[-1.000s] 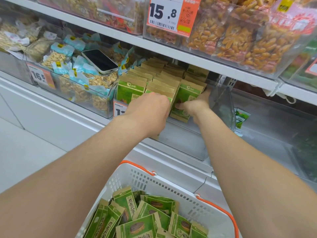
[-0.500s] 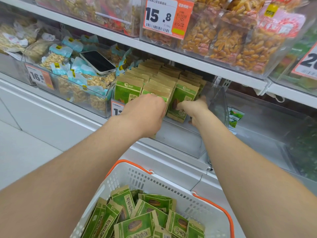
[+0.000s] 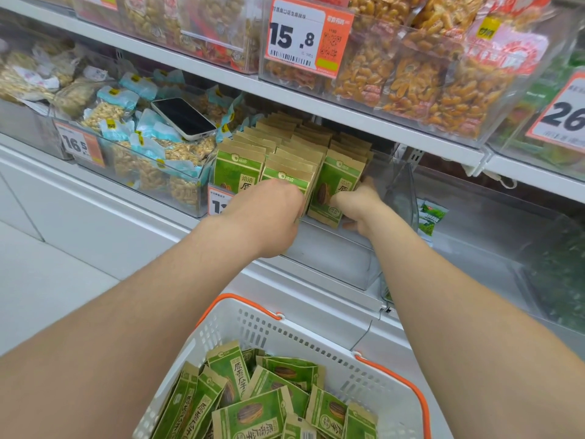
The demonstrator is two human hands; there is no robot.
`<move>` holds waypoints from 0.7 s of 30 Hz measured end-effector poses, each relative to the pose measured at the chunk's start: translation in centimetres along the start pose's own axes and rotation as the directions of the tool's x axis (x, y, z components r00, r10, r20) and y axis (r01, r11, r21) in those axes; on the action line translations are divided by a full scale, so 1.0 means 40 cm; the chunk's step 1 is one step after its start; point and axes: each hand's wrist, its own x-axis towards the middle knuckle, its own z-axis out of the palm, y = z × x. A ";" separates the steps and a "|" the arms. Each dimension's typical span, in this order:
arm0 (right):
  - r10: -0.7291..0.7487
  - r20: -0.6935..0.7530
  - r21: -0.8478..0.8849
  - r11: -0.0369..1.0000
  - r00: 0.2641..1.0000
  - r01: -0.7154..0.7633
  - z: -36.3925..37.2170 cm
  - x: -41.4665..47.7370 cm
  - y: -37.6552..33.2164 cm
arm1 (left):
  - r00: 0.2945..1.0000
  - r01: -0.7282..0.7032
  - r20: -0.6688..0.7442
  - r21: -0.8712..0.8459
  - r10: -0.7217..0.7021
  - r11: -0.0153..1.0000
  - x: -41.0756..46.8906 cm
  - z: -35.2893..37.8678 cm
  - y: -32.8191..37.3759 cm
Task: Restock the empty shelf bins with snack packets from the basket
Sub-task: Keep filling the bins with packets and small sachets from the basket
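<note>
Green-and-tan snack packets [image 3: 285,150] stand in three rows in a clear shelf bin [image 3: 335,261]. My left hand [image 3: 269,213] reaches in with its fingers curled over the front packets of the middle row [image 3: 289,177]. Beside it, my right hand [image 3: 357,204] pinches the lower right edge of the right row's front packet [image 3: 335,182], which leans forward. Below me a white basket [image 3: 285,331] with orange handles holds several more of the same packets [image 3: 253,413], lying loose.
A phone [image 3: 183,118] lies on bagged nuts in the bin to the left. To the right is a clear bin [image 3: 474,248] with one green packet [image 3: 432,217] at its left side. The shelf above carries bins of orange snacks and a price tag [image 3: 304,36].
Both hands stay on the front packets of the middle and right rows. My right hand has slid slightly toward the front packet's right edge. The view has shifted a little.
</note>
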 end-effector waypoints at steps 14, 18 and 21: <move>0.153 0.127 -0.098 0.985 0.980 -0.141 -0.003 -0.018 -0.006 | 1.000 -0.001 0.025 0.014 0.001 1.000 -0.006 -0.007 0.005; 0.124 0.069 -0.115 0.987 0.990 -0.115 -0.010 -0.038 -0.021 | 0.999 0.006 0.033 0.010 -0.006 1.000 -0.009 -0.011 0.009; 0.035 -0.037 -0.260 0.965 0.999 -0.043 -0.026 -0.084 -0.043 | 1.000 0.026 0.008 -0.016 -0.026 1.000 -0.016 -0.013 0.017</move>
